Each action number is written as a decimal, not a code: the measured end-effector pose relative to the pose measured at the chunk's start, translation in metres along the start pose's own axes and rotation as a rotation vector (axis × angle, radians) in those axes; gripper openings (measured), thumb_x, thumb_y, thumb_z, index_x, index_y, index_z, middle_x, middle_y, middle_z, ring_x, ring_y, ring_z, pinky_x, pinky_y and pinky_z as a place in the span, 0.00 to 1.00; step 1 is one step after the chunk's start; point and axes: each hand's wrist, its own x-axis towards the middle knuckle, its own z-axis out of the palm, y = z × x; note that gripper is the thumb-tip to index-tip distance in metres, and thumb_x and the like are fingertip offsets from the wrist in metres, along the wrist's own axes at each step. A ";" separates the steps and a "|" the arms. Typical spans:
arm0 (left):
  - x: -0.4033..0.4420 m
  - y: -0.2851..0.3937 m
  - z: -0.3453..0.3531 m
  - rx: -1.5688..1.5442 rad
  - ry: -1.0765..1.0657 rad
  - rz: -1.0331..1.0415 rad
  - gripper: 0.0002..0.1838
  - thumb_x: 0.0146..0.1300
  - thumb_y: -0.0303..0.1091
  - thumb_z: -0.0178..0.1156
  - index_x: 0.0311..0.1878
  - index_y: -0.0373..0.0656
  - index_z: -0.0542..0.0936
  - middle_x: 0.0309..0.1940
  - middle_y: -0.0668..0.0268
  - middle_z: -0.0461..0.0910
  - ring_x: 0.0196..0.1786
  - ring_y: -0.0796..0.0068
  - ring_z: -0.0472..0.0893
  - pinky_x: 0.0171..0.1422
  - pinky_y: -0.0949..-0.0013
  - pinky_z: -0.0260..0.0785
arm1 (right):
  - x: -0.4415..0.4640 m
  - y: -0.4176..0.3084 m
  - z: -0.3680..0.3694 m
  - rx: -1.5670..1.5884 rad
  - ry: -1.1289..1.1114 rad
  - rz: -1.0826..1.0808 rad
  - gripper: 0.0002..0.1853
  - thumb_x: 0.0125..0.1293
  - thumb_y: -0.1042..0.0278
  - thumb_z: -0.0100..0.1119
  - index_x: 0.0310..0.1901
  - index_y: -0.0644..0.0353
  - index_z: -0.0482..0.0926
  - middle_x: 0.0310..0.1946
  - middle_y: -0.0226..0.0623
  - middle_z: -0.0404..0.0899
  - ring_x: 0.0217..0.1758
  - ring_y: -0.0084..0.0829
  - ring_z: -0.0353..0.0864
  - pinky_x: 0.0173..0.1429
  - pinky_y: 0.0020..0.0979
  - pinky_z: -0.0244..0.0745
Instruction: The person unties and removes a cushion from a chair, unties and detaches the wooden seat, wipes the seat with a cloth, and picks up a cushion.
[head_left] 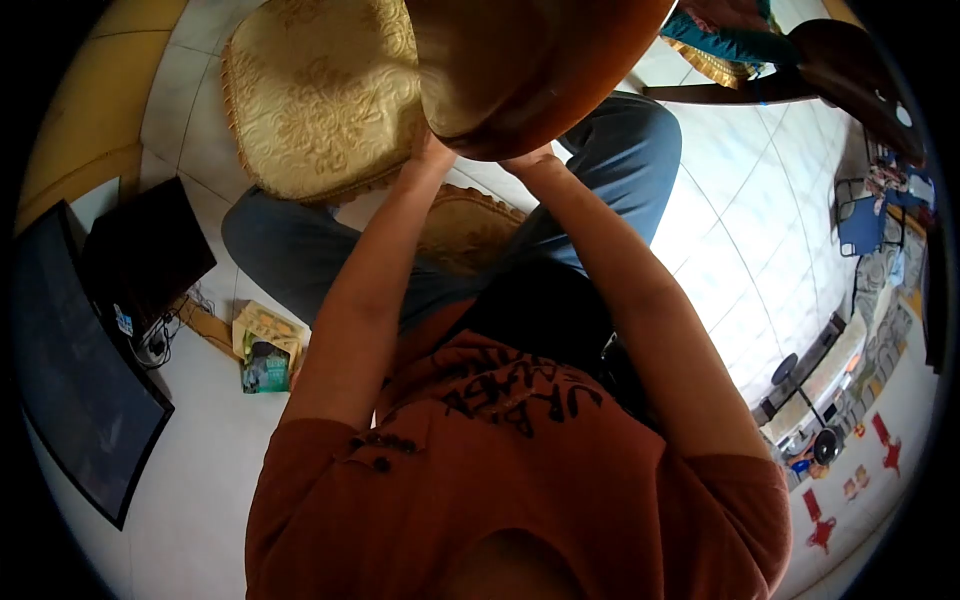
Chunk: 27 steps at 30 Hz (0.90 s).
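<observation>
A large glossy brown rounded object (540,70), which looks like polished wood, fills the top centre. My left hand (433,152) is at its lower left edge, beside a gold patterned cushion (320,100). My right hand (527,160) is at its lower edge, above my right thigh. The object hides the fingers of both hands, so their grip is not visible. A second patterned cushioned surface (465,230) shows between my legs, below my hands.
At the left are a dark screen (85,370), a black box (150,245) with cables, and a printed packet (268,350) on the tiled floor. Dark wooden furniture (850,75) stands at upper right. A blue chair (862,225) is at the far right.
</observation>
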 end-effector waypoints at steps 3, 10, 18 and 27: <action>0.000 0.002 -0.003 0.033 0.012 0.045 0.10 0.52 0.21 0.55 0.38 0.39 0.79 0.44 0.61 0.78 0.47 0.57 0.77 0.49 0.61 0.69 | -0.002 0.014 0.028 -0.049 -0.005 -0.021 0.12 0.59 0.67 0.47 0.41 0.51 0.79 0.23 0.43 0.81 0.27 0.44 0.82 0.32 0.43 0.77; 0.009 0.004 -0.006 -0.032 0.043 0.086 0.07 0.51 0.21 0.56 0.35 0.39 0.78 0.39 0.61 0.78 0.44 0.58 0.77 0.46 0.61 0.70 | -0.003 -0.007 -0.035 0.112 0.005 0.087 0.09 0.55 0.66 0.55 0.38 0.49 0.82 0.23 0.43 0.80 0.28 0.42 0.82 0.32 0.41 0.76; 0.009 0.006 -0.017 0.175 -0.020 0.140 0.05 0.55 0.30 0.59 0.35 0.41 0.77 0.38 0.63 0.77 0.42 0.58 0.77 0.44 0.59 0.69 | 0.004 -0.007 -0.010 0.671 -0.220 0.816 0.06 0.55 0.70 0.57 0.34 0.58 0.80 0.26 0.36 0.83 0.26 0.35 0.82 0.31 0.40 0.75; 0.021 0.042 -0.049 -0.098 -0.174 -0.053 0.07 0.57 0.30 0.56 0.39 0.41 0.77 0.42 0.62 0.77 0.42 0.54 0.77 0.43 0.59 0.70 | 0.005 -0.017 0.026 1.711 0.192 1.459 0.03 0.56 0.71 0.58 0.32 0.56 0.79 0.30 0.32 0.81 0.32 0.30 0.80 0.39 0.34 0.70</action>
